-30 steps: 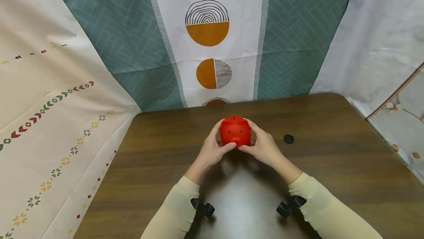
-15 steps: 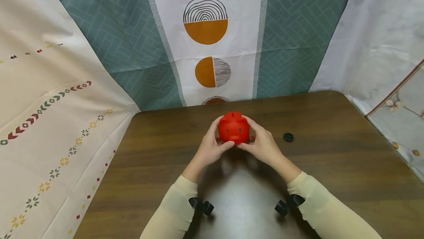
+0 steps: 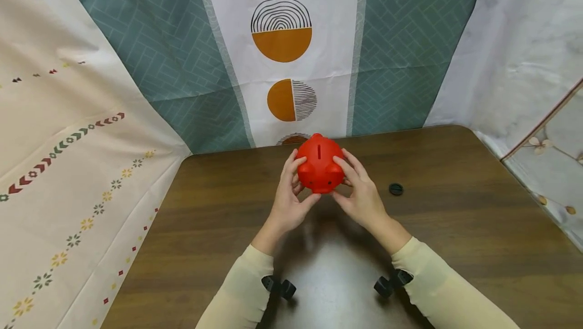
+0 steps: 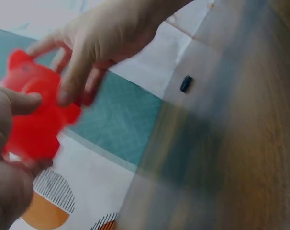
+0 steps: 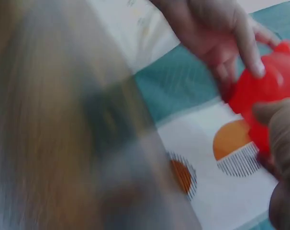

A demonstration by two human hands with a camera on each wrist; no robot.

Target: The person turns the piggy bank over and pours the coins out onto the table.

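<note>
A red piggy bank [image 3: 320,159] is held up off the table between both hands, its snout toward me and its coin slot showing on top. My left hand [image 3: 290,197] grips its left side, thumb near the snout. On the other side my right hand [image 3: 362,195] grips it in the same way, fingers along the flank. Both wrist views are blurred, but the piggy bank [image 4: 37,115] shows between the two hands there. To the right, a small round black plug [image 3: 396,189] lies on the table, apart from the hands.
The brown wooden table [image 3: 218,238] ends at the back against a hanging green and white cloth [image 3: 396,66]. Patterned cream cloth [image 3: 59,177] hangs at the left, whitish cloth [image 3: 514,66] at the right. A black wrist camera [image 3: 288,289] sits below the left forearm.
The piggy bank has tipped forward and come up a little, so its coin slot and back now show more. Both hands have turned with it. The black plug stays put.
</note>
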